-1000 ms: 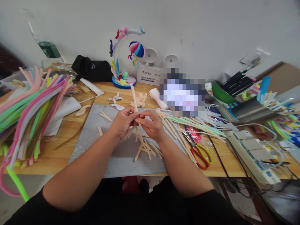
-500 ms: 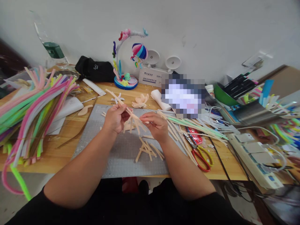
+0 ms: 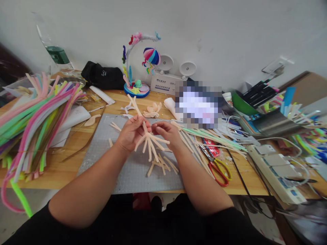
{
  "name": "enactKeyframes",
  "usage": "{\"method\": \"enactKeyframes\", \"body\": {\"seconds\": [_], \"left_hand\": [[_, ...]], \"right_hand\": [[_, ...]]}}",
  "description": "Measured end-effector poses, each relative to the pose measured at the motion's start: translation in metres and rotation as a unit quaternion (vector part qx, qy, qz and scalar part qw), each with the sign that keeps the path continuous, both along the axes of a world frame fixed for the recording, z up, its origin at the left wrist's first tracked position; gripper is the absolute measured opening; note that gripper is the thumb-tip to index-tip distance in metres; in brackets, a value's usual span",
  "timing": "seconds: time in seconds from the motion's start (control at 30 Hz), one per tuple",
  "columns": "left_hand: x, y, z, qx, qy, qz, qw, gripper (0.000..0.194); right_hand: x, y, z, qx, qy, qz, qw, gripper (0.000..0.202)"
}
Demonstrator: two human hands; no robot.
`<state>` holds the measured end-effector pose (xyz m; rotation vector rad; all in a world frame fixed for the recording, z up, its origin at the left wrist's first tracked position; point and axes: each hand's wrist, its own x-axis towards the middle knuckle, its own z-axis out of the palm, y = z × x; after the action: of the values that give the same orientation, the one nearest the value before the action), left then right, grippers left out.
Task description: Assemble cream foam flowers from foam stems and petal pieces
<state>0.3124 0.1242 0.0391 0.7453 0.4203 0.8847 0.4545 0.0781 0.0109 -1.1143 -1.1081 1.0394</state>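
My left hand [image 3: 133, 132] pinches the stem of a bundle of beige pipe cleaners [image 3: 148, 135] over the cutting mat [image 3: 122, 180]. The stem slants up and left past the fingers. Below, several branches fan out downward and to the right. Close to the right of the stem is my right hand [image 3: 166, 133], its fingers curled together; what they hold, if anything, is hidden. Short cut pieces of beige pipe cleaner [image 3: 160, 165] lie on the mat beneath. Behind the hands rests a beige petalled flower shape [image 3: 152, 110].
Colourful pipe cleaners [image 3: 38, 126] are heaped at left. Scissors [image 3: 219, 172] with red and yellow handles lie at right, near long loose pipe cleaners [image 3: 209, 136] and a power strip [image 3: 278, 173]. A decorated arch ornament [image 3: 136, 90] and a blurred-out screen [image 3: 199, 105] stand behind.
The bundle has turned more upright, its branches swinging down toward me. My right hand's fingers have come off the branch tips and moved up beside the stem.
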Motion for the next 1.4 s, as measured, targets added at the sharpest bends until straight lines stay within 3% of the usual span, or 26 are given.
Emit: {"method": "enactKeyframes", "body": {"seconds": [0.13,0.23,0.43,0.57,0.83,0.93,1.07,1.2,1.27,1.4], "left_hand": [[0.002,-0.005,-0.002,0.007,-0.032,-0.032,0.999,0.019],[0.004,-0.004,-0.003,0.020,-0.044,-0.015,0.999,0.019],[0.007,-0.006,-0.003,0.055,-0.078,0.010,0.995,0.013],[0.007,-0.008,-0.002,0.066,-0.062,0.014,0.996,0.013],[0.004,-0.002,-0.004,0.063,0.051,0.054,0.995,0.015],[0.005,0.002,-0.007,0.084,0.103,0.083,0.988,0.015],[0.007,0.005,-0.011,0.102,0.126,0.128,0.978,0.014],[0.008,0.006,-0.011,0.097,0.126,0.140,0.977,0.016],[0.008,0.005,-0.009,0.089,0.131,0.128,0.979,0.017],[0.008,0.002,-0.006,0.067,0.186,0.025,0.980,0.023]], "right_hand": [[-0.022,0.000,0.001,-0.043,0.005,-0.020,0.999,0.026],[-0.029,-0.001,0.000,-0.104,0.024,-0.034,0.994,0.027],[-0.032,-0.005,-0.004,-0.150,0.145,0.025,0.978,0.024],[-0.034,-0.005,-0.005,-0.149,0.162,0.049,0.974,0.022],[-0.011,-0.008,0.015,-0.125,0.141,0.030,0.982,0.024],[-0.008,-0.012,0.022,-0.119,0.082,0.051,0.988,0.026],[-0.017,-0.013,0.020,-0.122,-0.009,0.071,0.990,0.020],[-0.024,-0.012,0.016,-0.135,0.001,0.069,0.988,0.020],[-0.025,-0.011,0.016,-0.134,0.015,0.060,0.989,0.021],[-0.022,-0.011,0.017,-0.113,0.039,0.031,0.992,0.024]]}}
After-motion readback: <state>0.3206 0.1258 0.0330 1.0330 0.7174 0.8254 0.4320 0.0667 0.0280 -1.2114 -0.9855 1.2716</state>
